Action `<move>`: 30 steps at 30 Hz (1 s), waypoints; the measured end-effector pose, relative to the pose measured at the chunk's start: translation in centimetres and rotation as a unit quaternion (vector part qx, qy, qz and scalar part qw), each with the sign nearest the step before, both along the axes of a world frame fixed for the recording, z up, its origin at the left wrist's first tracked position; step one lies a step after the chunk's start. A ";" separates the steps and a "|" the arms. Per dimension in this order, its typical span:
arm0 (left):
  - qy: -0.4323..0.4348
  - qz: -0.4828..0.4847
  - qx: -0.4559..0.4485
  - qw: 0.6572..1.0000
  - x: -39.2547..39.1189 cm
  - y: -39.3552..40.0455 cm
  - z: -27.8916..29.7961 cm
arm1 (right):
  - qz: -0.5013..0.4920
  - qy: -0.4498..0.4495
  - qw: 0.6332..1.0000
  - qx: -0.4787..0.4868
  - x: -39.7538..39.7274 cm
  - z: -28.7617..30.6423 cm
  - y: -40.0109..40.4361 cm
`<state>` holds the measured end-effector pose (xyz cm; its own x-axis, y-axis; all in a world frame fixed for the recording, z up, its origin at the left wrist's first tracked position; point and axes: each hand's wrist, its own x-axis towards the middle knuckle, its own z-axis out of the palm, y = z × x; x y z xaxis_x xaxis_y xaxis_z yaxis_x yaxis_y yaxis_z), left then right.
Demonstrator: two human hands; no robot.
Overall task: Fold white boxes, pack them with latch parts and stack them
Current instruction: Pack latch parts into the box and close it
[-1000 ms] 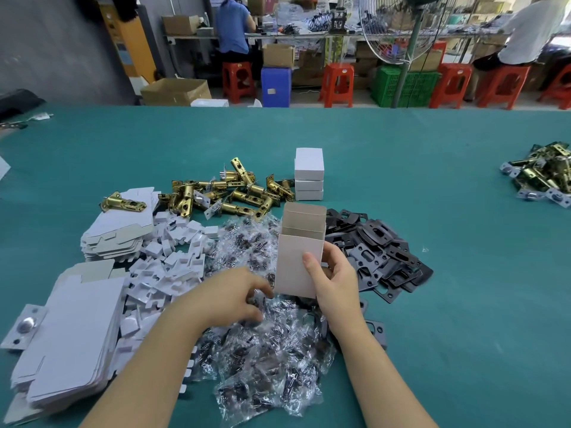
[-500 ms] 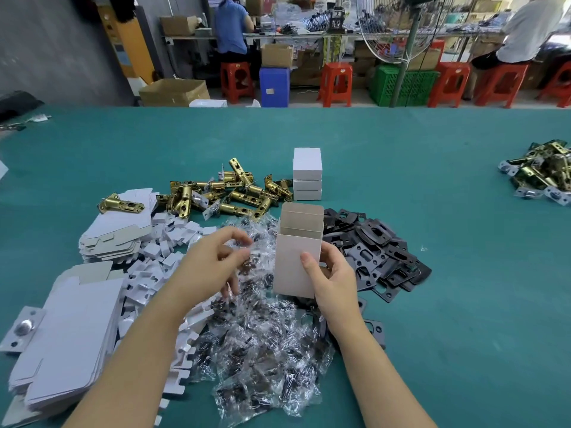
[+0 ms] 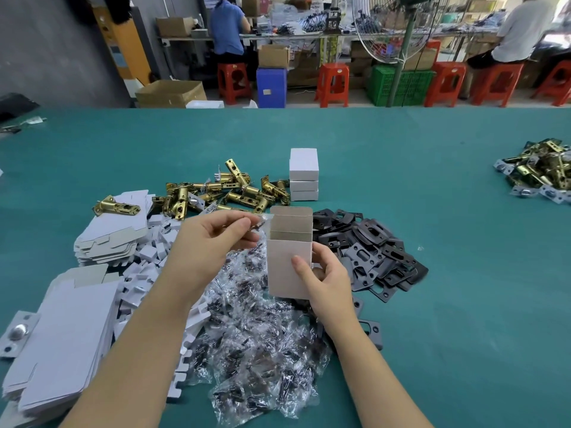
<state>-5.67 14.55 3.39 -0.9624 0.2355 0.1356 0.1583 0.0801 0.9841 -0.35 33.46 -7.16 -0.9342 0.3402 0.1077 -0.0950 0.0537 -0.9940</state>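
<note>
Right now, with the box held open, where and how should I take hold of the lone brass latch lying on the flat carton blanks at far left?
Probably pinch the brass latch across its long narrow body, near the middle, coming straight down from above. It lies flat on the carton blanks, apart from the latch pile, so both long sides are free. The left hand is nearer, but already pinches a screw packet.

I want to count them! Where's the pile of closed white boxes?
Head view, middle: the stacked white boxes stand just right of the brass latches, behind the black plates.

2 bare forearms are showing, entering from 6 o'clock. The left hand (image 3: 213,239) and right hand (image 3: 327,278) are wearing no gloves.
</note>
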 end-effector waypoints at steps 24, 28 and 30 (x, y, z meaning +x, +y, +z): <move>0.233 -0.070 -0.479 0.844 -1.1 6.4 1.9 | 0.027 0.031 0.999 0.002 0.2 0.5 -0.3; 0.319 -0.059 -0.521 0.790 -1.3 6.5 2.0 | 0.023 0.034 0.999 -0.001 0.2 0.6 -0.3; 0.341 -0.055 -0.505 0.791 -1.5 6.4 2.0 | 0.021 0.032 0.999 -0.004 0.2 0.6 -0.3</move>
